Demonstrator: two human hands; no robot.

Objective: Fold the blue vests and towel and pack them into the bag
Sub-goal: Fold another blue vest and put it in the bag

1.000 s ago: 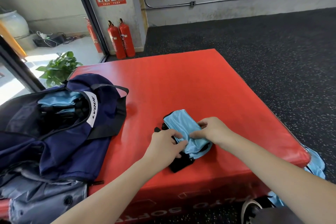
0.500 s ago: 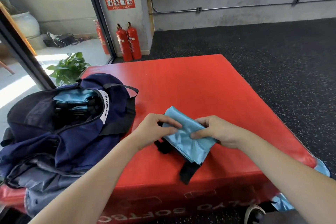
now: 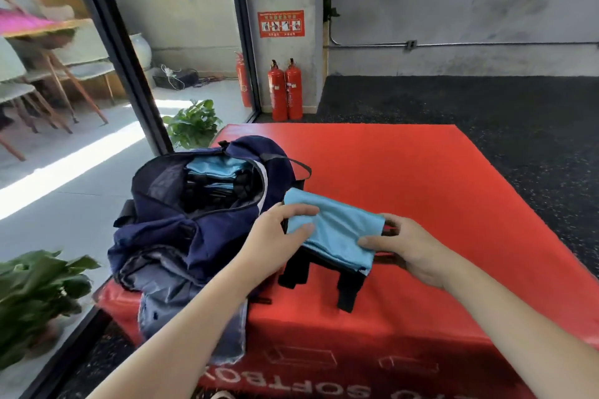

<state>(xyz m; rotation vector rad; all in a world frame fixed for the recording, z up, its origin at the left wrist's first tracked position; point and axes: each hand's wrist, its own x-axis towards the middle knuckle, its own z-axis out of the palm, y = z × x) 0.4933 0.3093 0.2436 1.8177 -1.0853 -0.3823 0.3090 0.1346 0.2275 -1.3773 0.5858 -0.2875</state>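
pretty far along imo, bag (image 3: 181, 236) at center-left already has blue vests (image 3: 214, 168) inside, and left hand (image 3: 275, 243) plus right hand (image 3: 411, 253) pinch a folded vest (image 3: 337, 233) mid-frame, not packed yet

Both forearms outstretched — left hand (image 3: 278, 238) and right hand (image 3: 410, 251) each pinching, thumbs on top.

I am seeing the bag (image 3: 194, 230) lying on the left of the mat (image 3: 421, 178), folded vests (image 3: 217, 172) sitting inside it, another vest (image 3: 337, 230) hanging just right of it.
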